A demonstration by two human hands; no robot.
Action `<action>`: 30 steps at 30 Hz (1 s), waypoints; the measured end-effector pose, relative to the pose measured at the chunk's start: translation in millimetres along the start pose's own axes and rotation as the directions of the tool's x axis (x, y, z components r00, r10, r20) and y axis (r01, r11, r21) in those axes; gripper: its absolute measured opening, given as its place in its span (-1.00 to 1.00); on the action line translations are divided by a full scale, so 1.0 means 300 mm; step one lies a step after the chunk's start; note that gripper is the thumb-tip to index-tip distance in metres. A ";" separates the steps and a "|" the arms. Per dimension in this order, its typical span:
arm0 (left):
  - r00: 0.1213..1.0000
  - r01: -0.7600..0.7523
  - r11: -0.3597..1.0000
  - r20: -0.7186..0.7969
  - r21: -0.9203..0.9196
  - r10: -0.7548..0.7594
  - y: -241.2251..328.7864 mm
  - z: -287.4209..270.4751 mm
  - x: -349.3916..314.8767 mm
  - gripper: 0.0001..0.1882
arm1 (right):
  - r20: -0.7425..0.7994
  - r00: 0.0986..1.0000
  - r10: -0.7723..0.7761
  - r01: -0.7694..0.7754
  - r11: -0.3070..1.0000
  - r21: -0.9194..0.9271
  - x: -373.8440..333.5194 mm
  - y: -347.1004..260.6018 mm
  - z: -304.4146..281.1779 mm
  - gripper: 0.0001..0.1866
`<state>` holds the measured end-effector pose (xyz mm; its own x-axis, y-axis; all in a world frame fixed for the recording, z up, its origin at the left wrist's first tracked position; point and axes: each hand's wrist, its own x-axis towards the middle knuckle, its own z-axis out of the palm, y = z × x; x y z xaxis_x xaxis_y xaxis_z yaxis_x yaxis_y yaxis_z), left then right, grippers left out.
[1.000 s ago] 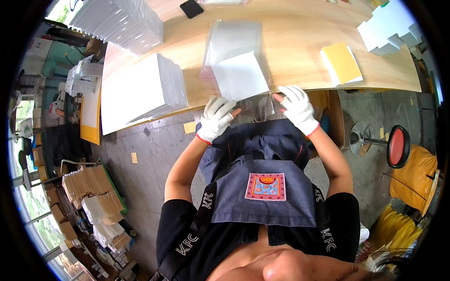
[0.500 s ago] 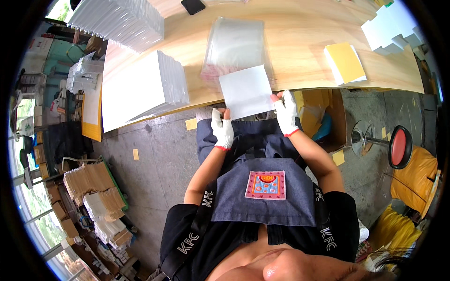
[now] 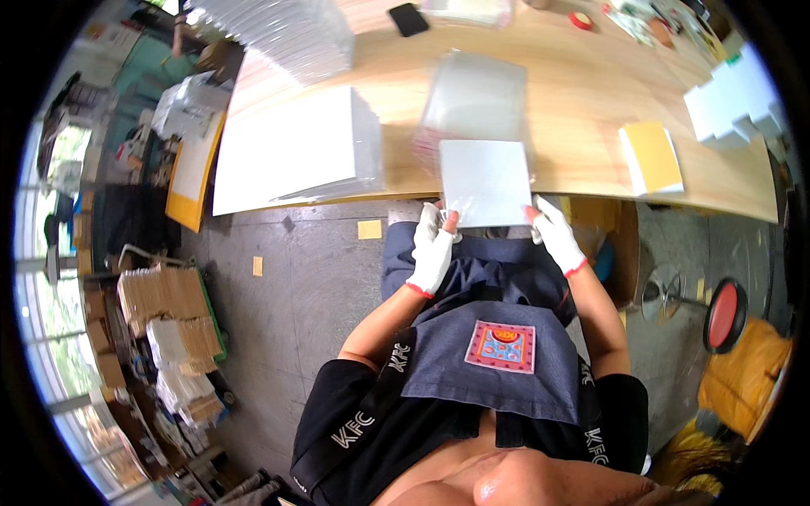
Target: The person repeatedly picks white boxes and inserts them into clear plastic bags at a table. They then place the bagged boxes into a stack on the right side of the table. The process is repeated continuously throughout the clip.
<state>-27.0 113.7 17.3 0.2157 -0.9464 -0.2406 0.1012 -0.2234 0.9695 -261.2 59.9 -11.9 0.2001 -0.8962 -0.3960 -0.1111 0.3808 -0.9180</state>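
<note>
A flat white square sheet (image 3: pixel 485 181) spans the gap between my hands at the table's front edge. Its far part overlaps a stack of clear plastic bags (image 3: pixel 477 93). My left hand (image 3: pixel 434 251), in a white fingerless glove with a red cuff, pinches the sheet's near left corner, where shiny clear film shows by the thumb. At the near right corner my right hand (image 3: pixel 556 234), gloved alike, grips the edge with its thumb on top. The fingers beneath the sheet are mostly hidden.
Plastic-wrapped white stacks (image 3: pixel 295 139) occupy the table's left side. A yellow-topped pile (image 3: pixel 651 158) and white boxes (image 3: pixel 732 101) stand to the right. A black phone (image 3: pixel 408 19) lies at the back. A red round stool (image 3: pixel 725 315) stands right; cardboard stacks (image 3: pixel 164 299) stand left.
The whole view has shifted, so the table sits further right in it. The sheet has turned from tilted to nearly square with the table edge, both hands still holding it.
</note>
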 end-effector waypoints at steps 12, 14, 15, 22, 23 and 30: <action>0.649 -0.278 0.664 -0.373 0.694 0.663 0.552 -0.525 0.049 -0.56 | 0.408 0.844 -0.347 0.426 0.897 -0.119 0.134 -0.607 0.584 -0.63; 0.696 -0.085 0.573 -0.363 0.815 0.620 0.508 -0.597 0.087 -0.53 | 0.435 0.871 -0.228 0.378 0.878 -0.296 0.169 -0.626 0.631 -0.59; 0.761 -0.001 0.514 -0.334 0.858 0.557 0.497 -0.606 0.104 -0.52 | 0.456 0.876 -0.156 0.314 0.903 -0.294 0.186 -0.618 0.637 -0.58; 0.631 -0.539 0.841 -0.636 0.051 0.443 0.262 -0.696 0.173 -0.46 | 0.496 0.805 -0.326 0.296 0.945 0.140 0.133 -0.515 0.413 -0.52; 0.565 -0.540 0.827 -0.663 0.153 0.492 0.159 -0.725 0.170 -0.44 | 0.465 0.805 -0.369 0.326 0.929 0.172 0.118 -0.470 0.343 -0.56; 0.715 -0.163 0.964 -0.648 0.210 0.262 -0.263 -0.480 0.063 -0.56 | -0.204 0.511 -0.835 0.148 0.319 -0.936 -0.008 -0.209 -0.354 -0.79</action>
<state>108.8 147.1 -70.5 0.8103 -0.5838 0.0516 -0.1417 -0.1097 0.9838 -358.0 14.0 49.0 -0.0040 -0.8223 0.5691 -0.9172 -0.2237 -0.3298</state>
